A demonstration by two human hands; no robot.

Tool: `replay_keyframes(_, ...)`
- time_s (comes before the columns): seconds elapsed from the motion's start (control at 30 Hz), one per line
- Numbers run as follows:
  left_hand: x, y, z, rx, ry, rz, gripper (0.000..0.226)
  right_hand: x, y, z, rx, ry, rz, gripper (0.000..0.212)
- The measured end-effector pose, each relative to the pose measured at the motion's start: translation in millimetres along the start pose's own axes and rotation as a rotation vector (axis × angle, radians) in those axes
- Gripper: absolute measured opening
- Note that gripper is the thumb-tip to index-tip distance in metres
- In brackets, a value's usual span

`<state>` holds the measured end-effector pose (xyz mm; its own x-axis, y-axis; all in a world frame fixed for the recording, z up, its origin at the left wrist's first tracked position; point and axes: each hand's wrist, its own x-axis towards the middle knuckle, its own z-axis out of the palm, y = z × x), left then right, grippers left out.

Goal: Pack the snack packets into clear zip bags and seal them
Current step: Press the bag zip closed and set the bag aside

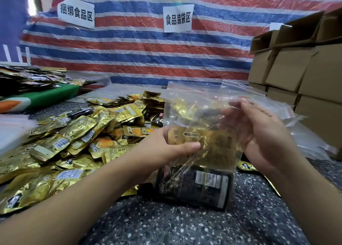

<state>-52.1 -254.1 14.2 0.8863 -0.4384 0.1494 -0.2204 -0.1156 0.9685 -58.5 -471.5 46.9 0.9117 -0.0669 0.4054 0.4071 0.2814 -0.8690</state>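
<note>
A clear zip bag (pixel 187 104) stands upright in the middle, held between both hands. Inside it sit gold snack packets (pixel 211 139) above a black packet (pixel 194 185) at the bottom. My left hand (pixel 166 148) grips the bag's left side, thumb pressed across the gold packets. My right hand (pixel 259 131) holds the right side, fingers curled behind the plastic. The bag's red-lined mouth (pixel 194 84) is at the top; whether it is sealed I cannot tell.
A big heap of loose gold packets (pixel 70 139) covers the speckled floor (pixel 185 226) to the left. Spare clear bags (pixel 288 113) lie behind my right hand. Stacked cardboard boxes (pixel 299 68) stand on the right. A striped tarp (pixel 148 50) hangs behind.
</note>
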Motion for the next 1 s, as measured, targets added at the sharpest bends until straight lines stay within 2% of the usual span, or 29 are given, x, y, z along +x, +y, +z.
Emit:
replay_keyframes(0.07,1.4,-0.9,1.1,-0.003,0.071,-0.022,0.073,0.7,-0.3,0.2,0.018,0.032,-0.006,0.030)
replay_keyframes(0.1,2.0,-1.4,1.1,-0.024,0.094,-0.019,0.070,0.5,-0.1,0.4,0.014,0.047,-0.005,0.028)
replay_keyframes(0.17,0.6,0.0,1.3,-0.066,0.099,0.006,0.047,1.0,0.6,0.2,0.007,0.070,0.000,0.026)
replay_keyframes(0.33,2.4,5.6,2.0,-0.106,0.117,-0.051,0.054,0.8,-1.2,0.7,-0.005,0.092,0.019,0.024)
replay_keyframes(0.53,2.9,6.8,-5.0,-0.396,-0.070,-0.270,0.049,-1.2,-2.9,3.0,-0.009,0.128,0.131,0.027)
replay_keyframes(0.63,2.2,4.7,-1.9,-0.318,-0.161,-0.284,0.039,-0.4,-1.1,2.3,-0.086,0.158,0.174,0.026)
replay_keyframes(0.73,3.3,2.0,-2.4,-0.142,-0.018,-0.199,0.049,0.7,2.6,1.3,-0.158,0.126,0.178,0.029)
replay_keyframes(0.83,6.9,3.4,-7.5,-0.219,0.087,-0.093,0.027,0.4,3.9,0.2,-0.175,0.076,0.175,0.022)
replay_keyframes(0.93,8.9,8.1,-11.7,-0.307,0.203,-0.009,0.024,0.2,4.7,-0.5,-0.209,0.071,0.166,0.018)
replay_keyframes(1.0,9.3,8.5,-13.1,-0.231,0.275,0.056,0.023,-0.2,5.7,0.5,-0.247,0.091,0.145,0.015)
